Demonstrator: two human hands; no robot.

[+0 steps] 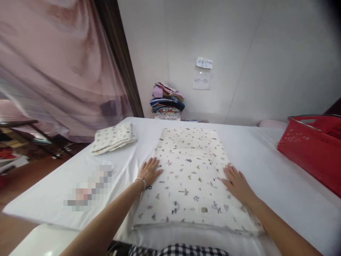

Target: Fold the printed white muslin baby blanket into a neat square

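Note:
A cream patterned cloth (190, 167), folded into a long rectangle, lies flat on the white-covered table (266, 167) in front of me. My left hand (149, 171) rests flat on its left edge, fingers stretched out and open; a bracelet sits on that wrist. My right hand (237, 183) lies flat on the cloth's right side, fingers spread, holding nothing. Both palms press down on the fabric.
A smaller folded patterned cloth (114, 138) lies at the table's far left. A stack of folded clothes (167, 102) stands against the back wall under paper notes (203, 73). A red basket (314, 145) sits at the right. A pink curtain (58, 67) hangs left.

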